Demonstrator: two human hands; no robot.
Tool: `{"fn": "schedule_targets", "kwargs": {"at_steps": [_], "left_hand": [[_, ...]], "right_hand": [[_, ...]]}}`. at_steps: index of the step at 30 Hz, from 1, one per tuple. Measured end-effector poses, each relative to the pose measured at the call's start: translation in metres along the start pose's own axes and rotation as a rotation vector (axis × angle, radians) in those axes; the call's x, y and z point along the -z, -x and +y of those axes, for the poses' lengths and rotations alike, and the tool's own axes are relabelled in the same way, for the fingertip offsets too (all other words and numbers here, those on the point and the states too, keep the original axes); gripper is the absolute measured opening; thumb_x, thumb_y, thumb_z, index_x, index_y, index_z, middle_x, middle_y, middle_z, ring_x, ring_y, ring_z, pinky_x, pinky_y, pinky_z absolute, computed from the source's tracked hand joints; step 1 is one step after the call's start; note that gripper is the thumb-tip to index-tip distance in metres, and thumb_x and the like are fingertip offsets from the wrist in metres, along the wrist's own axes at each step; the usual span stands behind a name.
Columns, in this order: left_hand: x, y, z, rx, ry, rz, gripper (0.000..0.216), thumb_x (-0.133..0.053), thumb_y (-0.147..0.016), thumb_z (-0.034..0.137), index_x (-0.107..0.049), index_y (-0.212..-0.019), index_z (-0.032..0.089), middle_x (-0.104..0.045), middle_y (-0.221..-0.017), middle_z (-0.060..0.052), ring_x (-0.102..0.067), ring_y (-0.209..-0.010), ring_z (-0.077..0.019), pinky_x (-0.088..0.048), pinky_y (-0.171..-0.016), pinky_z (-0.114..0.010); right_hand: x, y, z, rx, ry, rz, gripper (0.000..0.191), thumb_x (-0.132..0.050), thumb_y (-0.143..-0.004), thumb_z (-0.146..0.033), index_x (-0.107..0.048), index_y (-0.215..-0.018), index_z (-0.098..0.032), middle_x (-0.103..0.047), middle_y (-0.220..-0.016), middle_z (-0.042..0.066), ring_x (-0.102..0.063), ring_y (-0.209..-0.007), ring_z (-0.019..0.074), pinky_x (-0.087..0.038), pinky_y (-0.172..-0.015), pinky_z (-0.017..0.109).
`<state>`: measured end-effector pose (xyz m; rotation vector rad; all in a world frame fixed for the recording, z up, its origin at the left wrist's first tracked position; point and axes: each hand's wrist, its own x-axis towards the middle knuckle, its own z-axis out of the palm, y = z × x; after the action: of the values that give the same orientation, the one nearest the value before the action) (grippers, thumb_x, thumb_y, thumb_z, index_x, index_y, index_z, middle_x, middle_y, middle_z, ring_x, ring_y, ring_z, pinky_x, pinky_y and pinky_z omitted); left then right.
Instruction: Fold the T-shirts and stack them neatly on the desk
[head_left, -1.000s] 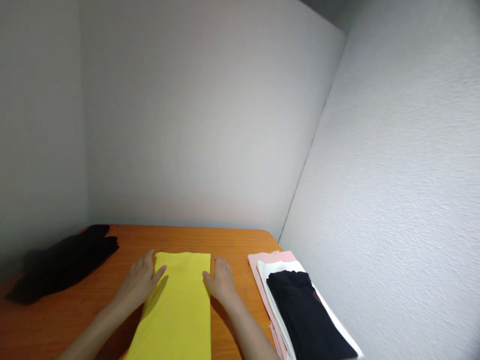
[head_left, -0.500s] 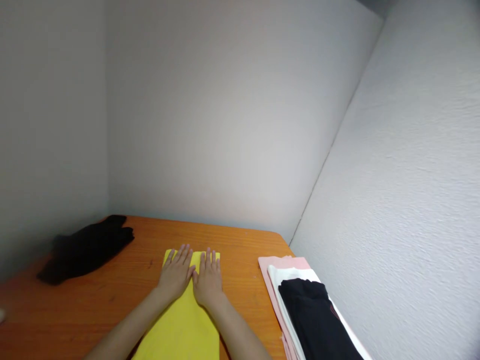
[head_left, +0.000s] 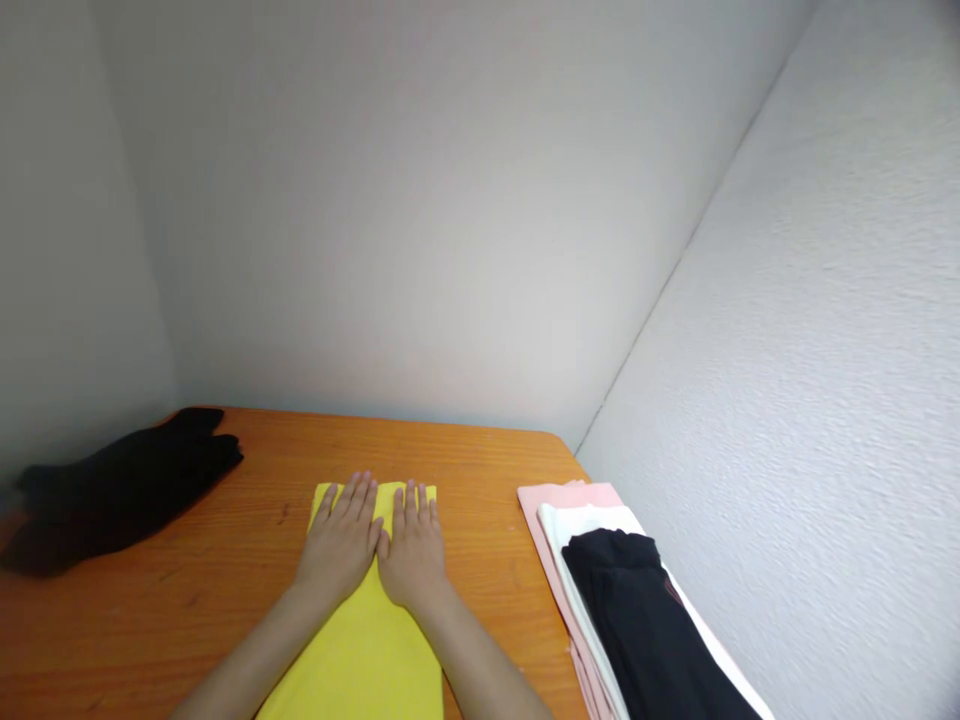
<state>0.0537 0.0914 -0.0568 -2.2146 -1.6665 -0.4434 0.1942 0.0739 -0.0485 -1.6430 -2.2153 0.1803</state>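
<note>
A yellow folded cloth [head_left: 367,650] lies flat on the wooden table in front of me, its near end running out of the picture. My left hand [head_left: 341,535] rests palm down on its far left part, fingers stretched toward the far edge. Beside it, my right hand [head_left: 412,550] lies flat on the far right part, fingers also extended. The two thumbs meet or nearly meet near the middle of the cloth. Neither hand grips anything.
On the right of the wooden table [head_left: 495,600] is a stack: a pink folded cloth [head_left: 536,495], a white one [head_left: 559,520] and a black folded garment [head_left: 637,620] on top. A crumpled black garment [head_left: 127,490] lies at the far left. Walls border the table.
The view has shifted slightly, so the table and garments appear a little higher and the black garment farther left. Both hands stay flat on the yellow cloth.
</note>
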Motion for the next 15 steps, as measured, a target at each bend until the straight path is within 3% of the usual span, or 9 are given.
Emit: {"fn": "schedule_targets", "kwargs": {"at_steps": [10,15], "left_hand": [[-0.001,0.001,0.000,-0.002,0.027,0.012,0.057,-0.033,-0.092,0.031,-0.051,-0.139,0.005,-0.047,-0.149,-0.019,-0.038,-0.142,-0.0317,-0.017,-0.120,-0.054],[0.001,-0.001,0.002,-0.003,-0.009,0.027,0.060,-0.028,-0.091,0.031,-0.050,-0.138,-0.001,-0.047,-0.147,-0.023,-0.041,-0.139,-0.0357,-0.020,-0.117,-0.055]], "right_hand": [[0.003,0.000,0.001,-0.009,-0.001,-0.015,0.063,-0.031,-0.101,-0.041,-0.025,-0.154,-0.007,-0.009,-0.161,0.014,-0.003,-0.150,0.0290,-0.013,-0.121,0.053],[0.012,0.002,-0.001,0.007,-0.026,0.008,0.062,-0.034,-0.101,-0.040,-0.029,-0.152,-0.005,-0.018,-0.160,0.017,-0.010,-0.150,0.0289,-0.014,-0.121,0.050]]}}
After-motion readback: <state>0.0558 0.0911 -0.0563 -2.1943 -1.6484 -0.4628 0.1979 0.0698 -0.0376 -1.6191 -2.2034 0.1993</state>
